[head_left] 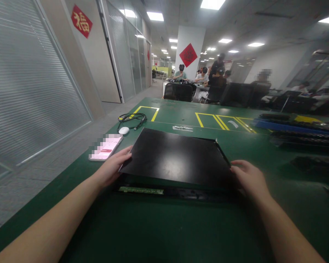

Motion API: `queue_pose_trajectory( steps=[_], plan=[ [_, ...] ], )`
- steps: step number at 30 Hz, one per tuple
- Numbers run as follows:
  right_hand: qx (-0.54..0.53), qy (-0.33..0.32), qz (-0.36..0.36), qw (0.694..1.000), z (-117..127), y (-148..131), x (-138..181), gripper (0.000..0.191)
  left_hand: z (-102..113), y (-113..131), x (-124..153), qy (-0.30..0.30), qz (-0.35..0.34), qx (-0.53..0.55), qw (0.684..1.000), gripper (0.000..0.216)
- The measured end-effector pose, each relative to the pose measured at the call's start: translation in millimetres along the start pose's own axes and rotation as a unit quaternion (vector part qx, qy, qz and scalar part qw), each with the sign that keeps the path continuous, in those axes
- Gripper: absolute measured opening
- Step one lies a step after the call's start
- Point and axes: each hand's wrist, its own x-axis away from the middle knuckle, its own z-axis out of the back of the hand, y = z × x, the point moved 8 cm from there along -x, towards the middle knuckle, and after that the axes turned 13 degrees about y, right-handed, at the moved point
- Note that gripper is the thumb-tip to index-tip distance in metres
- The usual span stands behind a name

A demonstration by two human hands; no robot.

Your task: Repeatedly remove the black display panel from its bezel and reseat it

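Note:
A thin, glossy black display panel (171,155) is held slightly tilted over the green table. My left hand (113,166) grips its left edge, thumb on top and the other fingers partly hidden beneath. On the right edge, my right hand (249,177) pinches the panel between thumb and fingers. Below the panel's near edge lies a dark frame strip (191,193) carrying a narrow green circuit board (141,190). A black rim (221,151) shows along the panel's far right side; whether it is joined to the panel I cannot tell.
A phone (105,148) with a lit screen, a white rounded object (123,130) and a coiled black cable (133,118) lie left of the panel. Stacked dark parts (303,133) sit on the right. Yellow tape (212,115) marks the far table. People work beyond.

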Motion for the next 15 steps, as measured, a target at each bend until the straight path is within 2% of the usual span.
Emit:
queue_pose_trajectory(
  steps=[4, 8, 15],
  plan=[
    [0.013, -0.001, 0.007, 1.0, 1.0, -2.9, 1.0, 0.03, 3.8, -2.1, -0.1, 0.017, 0.005, -0.011, 1.0, 0.052],
    [0.014, -0.005, 0.011, 1.0, 1.3, -5.3, 3.2, 0.029, 6.5, -4.4, 0.4, 0.038, 0.02, -0.02, 0.999, 0.051],
    [0.049, -0.012, 0.025, 0.998, 2.8, -7.5, 1.5, 0.027, 3.4, -2.2, 2.3, 0.026, 0.009, -0.018, 0.999, 0.054]
  ],
)
